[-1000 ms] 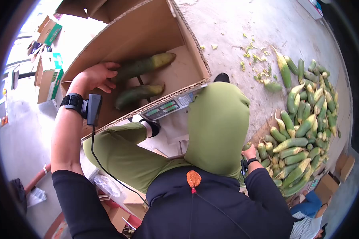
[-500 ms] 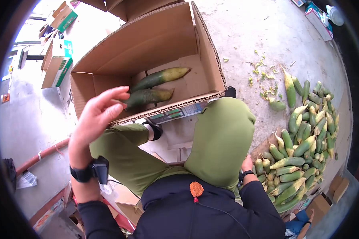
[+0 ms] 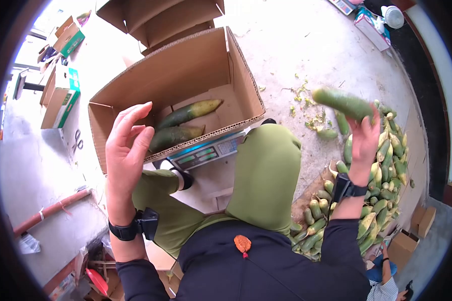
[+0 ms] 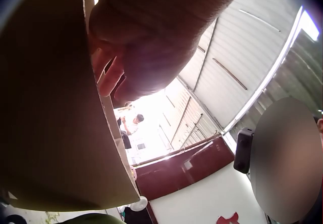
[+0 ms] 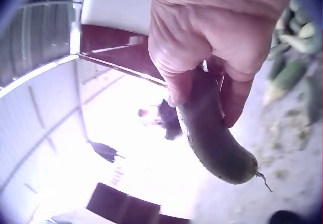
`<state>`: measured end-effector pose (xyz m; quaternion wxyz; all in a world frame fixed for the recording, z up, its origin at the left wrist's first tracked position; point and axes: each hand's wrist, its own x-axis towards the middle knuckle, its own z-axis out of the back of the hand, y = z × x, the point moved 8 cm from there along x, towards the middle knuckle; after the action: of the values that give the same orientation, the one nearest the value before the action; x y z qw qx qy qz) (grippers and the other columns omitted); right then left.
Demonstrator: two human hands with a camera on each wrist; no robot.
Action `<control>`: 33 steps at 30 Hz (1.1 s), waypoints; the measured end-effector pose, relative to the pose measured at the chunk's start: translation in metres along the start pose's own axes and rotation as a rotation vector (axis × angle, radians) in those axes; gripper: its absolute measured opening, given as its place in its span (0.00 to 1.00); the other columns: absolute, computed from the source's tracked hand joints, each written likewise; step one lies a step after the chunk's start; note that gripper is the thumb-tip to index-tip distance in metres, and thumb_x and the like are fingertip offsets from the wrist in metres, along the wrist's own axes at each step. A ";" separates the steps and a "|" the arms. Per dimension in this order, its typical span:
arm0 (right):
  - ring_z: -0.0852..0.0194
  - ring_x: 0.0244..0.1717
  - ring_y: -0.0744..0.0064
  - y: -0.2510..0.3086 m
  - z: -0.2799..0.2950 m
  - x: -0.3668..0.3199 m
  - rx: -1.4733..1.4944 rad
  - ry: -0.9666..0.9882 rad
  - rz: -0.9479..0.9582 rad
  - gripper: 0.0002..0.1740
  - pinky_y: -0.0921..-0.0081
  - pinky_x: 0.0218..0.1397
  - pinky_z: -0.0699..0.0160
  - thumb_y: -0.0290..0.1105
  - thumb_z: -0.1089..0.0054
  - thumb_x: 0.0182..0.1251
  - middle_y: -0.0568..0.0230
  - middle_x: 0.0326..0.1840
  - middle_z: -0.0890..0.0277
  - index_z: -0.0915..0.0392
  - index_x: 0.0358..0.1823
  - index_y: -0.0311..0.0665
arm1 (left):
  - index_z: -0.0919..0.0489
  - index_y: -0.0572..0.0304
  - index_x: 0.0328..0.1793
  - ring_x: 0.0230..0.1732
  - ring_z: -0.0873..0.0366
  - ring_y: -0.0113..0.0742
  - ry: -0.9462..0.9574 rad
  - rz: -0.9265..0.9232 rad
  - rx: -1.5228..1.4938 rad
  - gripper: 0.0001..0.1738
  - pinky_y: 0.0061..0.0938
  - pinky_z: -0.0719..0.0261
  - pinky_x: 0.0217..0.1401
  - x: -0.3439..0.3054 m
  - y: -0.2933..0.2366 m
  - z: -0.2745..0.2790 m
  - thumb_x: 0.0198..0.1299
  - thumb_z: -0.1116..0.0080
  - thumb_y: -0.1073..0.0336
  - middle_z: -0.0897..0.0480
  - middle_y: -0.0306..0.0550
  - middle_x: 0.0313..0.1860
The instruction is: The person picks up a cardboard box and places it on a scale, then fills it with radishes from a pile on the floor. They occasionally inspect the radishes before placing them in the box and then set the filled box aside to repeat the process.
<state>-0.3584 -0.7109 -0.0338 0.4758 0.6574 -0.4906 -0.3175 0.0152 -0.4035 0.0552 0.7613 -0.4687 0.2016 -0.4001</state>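
In the head view my right hand [image 3: 365, 138] grips a green radish [image 3: 342, 103] by one end, above the heap at the right. The right wrist view shows fingers and thumb around this radish [image 5: 214, 138], its thin root tail hanging at the free end. My left hand [image 3: 128, 150] is over the left side of the open cardboard box [image 3: 186, 62], fingers loosely bent and holding nothing. Inside the box lie two green radishes, a paler-tipped one [image 3: 190, 113] and a darker one [image 3: 175, 138], side by side.
A scale [image 3: 201, 154] with a display is under the box. The radish heap [image 3: 381, 185] covers the floor at the right, with leaf scraps [image 3: 306, 108] before it. More cardboard boxes [image 3: 160, 15] stand behind. Scissors [image 3: 77, 140] lie at the left; another person [image 3: 386, 281] is at lower right.
My right hand has come up from the heap's near edge with a green radish. My left hand has drawn back from the radishes inside the box to over its left side.
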 end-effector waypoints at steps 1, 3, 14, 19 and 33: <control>0.31 0.58 0.58 0.020 -0.031 0.010 0.047 0.101 0.050 0.26 0.57 0.62 0.29 0.31 0.45 0.66 0.55 0.57 0.32 0.41 0.63 0.35 | 0.25 0.60 0.60 0.57 0.29 0.28 -0.014 -0.036 0.021 0.21 0.21 0.30 0.54 0.002 -0.009 -0.001 0.58 0.45 0.75 0.28 0.43 0.58; 0.31 0.59 0.56 0.048 -0.093 0.018 0.131 0.221 0.092 0.25 0.56 0.62 0.29 0.30 0.50 0.69 0.52 0.59 0.32 0.42 0.65 0.33 | 0.29 0.56 0.64 0.59 0.31 0.33 -0.059 -0.086 0.069 0.30 0.26 0.32 0.57 0.007 -0.030 -0.007 0.51 0.40 0.75 0.30 0.44 0.61; 0.24 0.49 0.64 -0.002 -0.298 -0.037 0.461 0.670 -0.437 0.22 0.65 0.50 0.18 0.29 0.50 0.69 0.53 0.53 0.29 0.39 0.62 0.30 | 0.37 0.63 0.69 0.56 0.28 0.37 0.095 -0.153 -0.190 0.40 0.27 0.31 0.60 0.017 -0.044 -0.024 0.48 0.34 0.73 0.25 0.47 0.56; 0.23 0.44 0.71 -0.014 -0.298 -0.020 0.268 0.629 -0.287 0.16 0.73 0.45 0.18 0.30 0.48 0.69 0.57 0.46 0.23 0.27 0.54 0.29 | 0.38 0.68 0.68 0.55 0.30 0.27 0.153 0.004 -0.542 0.34 0.23 0.30 0.58 0.016 -0.028 -0.014 0.57 0.38 0.70 0.27 0.45 0.57; 0.26 0.29 0.82 -0.009 -0.284 0.001 0.044 0.558 -0.122 0.09 0.84 0.36 0.24 0.28 0.45 0.66 0.64 0.35 0.20 0.20 0.41 0.30 | 0.37 0.63 0.69 0.56 0.29 0.27 0.516 0.110 -0.516 0.34 0.24 0.31 0.61 0.045 -0.023 -0.010 0.56 0.38 0.72 0.26 0.42 0.57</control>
<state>-0.1038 -0.6218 0.0556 0.5579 0.7579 -0.3071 -0.1415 0.0253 -0.4509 0.0738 0.5626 -0.5173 0.5062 -0.3996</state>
